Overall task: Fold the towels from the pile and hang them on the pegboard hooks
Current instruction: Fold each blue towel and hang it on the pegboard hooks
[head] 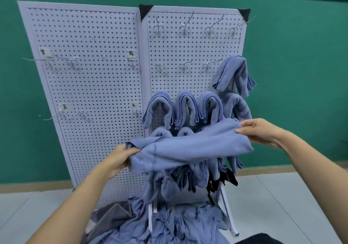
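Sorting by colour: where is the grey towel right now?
In the head view, the grey towel lies bottom left of centre, at the left edge of the blue towel pile, at the foot of the pegboard.

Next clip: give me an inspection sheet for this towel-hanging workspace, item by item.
Surface: pale floor; no table seen.
Job's things: blue towel stretched between both hands; folded towels hang low on the right side of the pegboard; top hooks bare; loose pile of blue towels at the board's foot.
Clutter: grey cloth beside the pile; black fabric hanging low on the right.
Hands: left hand grips the towel's left end; right hand pinches its right end.
Cables: nothing seen.
Surroundings: green wall behind.
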The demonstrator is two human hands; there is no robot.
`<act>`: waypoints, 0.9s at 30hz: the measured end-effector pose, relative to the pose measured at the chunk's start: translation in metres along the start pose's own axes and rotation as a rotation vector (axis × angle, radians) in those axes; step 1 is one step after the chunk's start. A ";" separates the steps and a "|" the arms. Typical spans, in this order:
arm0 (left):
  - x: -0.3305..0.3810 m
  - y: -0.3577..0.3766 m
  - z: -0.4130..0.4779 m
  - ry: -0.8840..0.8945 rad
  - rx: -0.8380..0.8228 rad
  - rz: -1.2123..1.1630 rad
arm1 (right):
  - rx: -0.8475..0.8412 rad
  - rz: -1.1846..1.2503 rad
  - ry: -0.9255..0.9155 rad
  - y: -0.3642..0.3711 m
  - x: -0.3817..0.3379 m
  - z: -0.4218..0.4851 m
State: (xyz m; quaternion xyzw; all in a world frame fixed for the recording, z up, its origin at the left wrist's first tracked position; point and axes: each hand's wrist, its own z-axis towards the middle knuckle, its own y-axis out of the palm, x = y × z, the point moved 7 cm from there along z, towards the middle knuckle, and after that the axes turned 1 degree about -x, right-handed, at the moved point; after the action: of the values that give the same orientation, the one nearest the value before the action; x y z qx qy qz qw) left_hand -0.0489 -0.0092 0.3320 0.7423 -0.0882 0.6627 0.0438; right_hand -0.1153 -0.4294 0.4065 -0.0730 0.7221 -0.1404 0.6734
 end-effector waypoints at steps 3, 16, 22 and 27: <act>0.035 -0.014 0.001 0.148 0.021 0.092 | 0.009 0.036 -0.098 0.005 -0.012 0.001; 0.070 -0.027 -0.007 0.310 -0.016 -0.022 | 0.203 0.097 -0.319 0.007 -0.027 0.004; 0.071 -0.011 0.005 0.269 0.168 0.205 | 0.237 -0.168 -0.290 0.012 -0.039 0.010; 0.088 0.009 0.012 0.232 0.171 0.285 | 0.279 -0.379 -0.209 -0.012 -0.056 0.021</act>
State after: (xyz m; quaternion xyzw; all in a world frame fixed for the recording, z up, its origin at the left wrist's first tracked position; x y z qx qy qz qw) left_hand -0.0300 -0.0271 0.4177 0.6418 -0.1304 0.7485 -0.1037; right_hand -0.0909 -0.4269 0.4624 -0.1275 0.5956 -0.3540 0.7097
